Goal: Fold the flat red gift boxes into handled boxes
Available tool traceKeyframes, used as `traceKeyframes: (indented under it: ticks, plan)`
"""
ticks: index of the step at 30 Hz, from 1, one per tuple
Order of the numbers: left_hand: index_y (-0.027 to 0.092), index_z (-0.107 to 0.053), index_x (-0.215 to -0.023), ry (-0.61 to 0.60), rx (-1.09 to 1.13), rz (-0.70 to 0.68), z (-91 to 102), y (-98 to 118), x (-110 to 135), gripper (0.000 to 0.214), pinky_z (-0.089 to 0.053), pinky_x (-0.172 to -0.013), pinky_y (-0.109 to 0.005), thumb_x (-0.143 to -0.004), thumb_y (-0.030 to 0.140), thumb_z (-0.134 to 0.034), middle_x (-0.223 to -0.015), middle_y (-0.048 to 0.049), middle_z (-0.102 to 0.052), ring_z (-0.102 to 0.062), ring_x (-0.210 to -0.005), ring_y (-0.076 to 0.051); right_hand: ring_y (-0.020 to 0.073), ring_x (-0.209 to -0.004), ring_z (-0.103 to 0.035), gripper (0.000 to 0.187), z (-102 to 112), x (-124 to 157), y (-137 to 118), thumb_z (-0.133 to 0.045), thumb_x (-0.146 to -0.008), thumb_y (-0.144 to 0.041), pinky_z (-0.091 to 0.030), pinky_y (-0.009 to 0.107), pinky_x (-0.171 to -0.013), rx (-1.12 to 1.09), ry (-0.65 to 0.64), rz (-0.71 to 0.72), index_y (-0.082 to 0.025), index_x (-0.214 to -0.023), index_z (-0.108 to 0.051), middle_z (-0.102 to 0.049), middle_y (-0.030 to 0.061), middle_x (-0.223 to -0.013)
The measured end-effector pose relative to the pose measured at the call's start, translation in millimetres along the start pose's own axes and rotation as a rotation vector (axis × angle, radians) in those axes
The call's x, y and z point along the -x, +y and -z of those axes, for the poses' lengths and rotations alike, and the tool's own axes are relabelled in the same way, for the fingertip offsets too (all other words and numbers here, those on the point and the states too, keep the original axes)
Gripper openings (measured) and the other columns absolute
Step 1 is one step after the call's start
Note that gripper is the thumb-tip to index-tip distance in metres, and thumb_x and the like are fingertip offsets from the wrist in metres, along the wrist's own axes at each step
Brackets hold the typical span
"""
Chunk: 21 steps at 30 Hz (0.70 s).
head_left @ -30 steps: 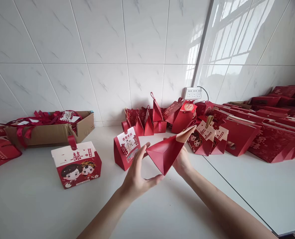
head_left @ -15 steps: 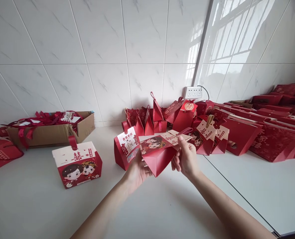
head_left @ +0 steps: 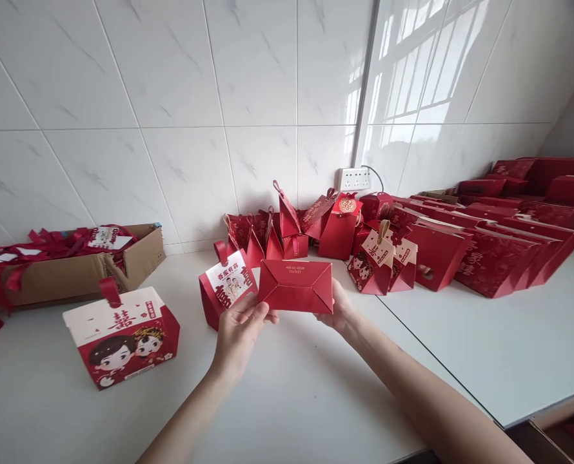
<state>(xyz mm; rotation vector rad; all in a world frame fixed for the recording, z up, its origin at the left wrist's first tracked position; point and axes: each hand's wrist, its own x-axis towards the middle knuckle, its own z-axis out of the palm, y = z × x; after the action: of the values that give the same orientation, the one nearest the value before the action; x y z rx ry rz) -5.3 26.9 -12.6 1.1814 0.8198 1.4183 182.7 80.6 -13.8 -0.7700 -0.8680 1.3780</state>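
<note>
I hold a red paper gift box (head_left: 295, 286) between both hands above the white counter (head_left: 291, 393), its folded bottom turned toward me. My left hand (head_left: 238, 332) pinches its left edge with closed fingers. My right hand (head_left: 338, 308) grips the right edge from behind, mostly hidden by the box. Just left of it a finished red box with a white photo label (head_left: 223, 288) stands on the counter.
A larger red and white box with a cartoon couple (head_left: 121, 334) stands at the left. A cardboard carton of red ribbons (head_left: 69, 267) sits at the far left. Several red boxes (head_left: 345, 229) crowd the wall, and flat red boxes (head_left: 504, 248) line the right.
The box has turned from showing its printed side to showing its folded bottom, and both hands now grip its ends. My view has shifted to the right.
</note>
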Motion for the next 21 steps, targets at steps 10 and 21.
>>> traceKeyframes:
  ticks: [10,21]
  plan:
    - [0.017,-0.074,-0.091,-0.12,-0.239,-0.068,-0.5,4,2,0.035,-0.056,-0.075,-0.034,-0.074,0.048,-0.075,-0.07,-0.0057,-0.073,-0.069,-0.066,-0.021,0.0107,-0.035,-0.038,0.038,5,15,-8,-0.063,-0.074,-0.047,-0.032,0.021,-0.034,0.157,0.118,0.109,-0.023,-0.052,-0.045,-0.039,-0.007,-0.036]
    - [0.025,-0.075,-0.065,-0.377,-0.63,-0.021,-6.3,-35,1,0.031,-0.052,-0.057,-0.022,-0.06,0.056,-0.074,-0.062,-0.0014,-0.074,-0.07,-0.062,-0.022,0.0124,-0.039,-0.031,0.047,134,245,-139,-0.045,-0.076,-0.052,-0.025,0.032,-0.047,1.546,1.251,0.661,-0.028,-0.039,-0.029,-0.033,-0.0002,-0.035]
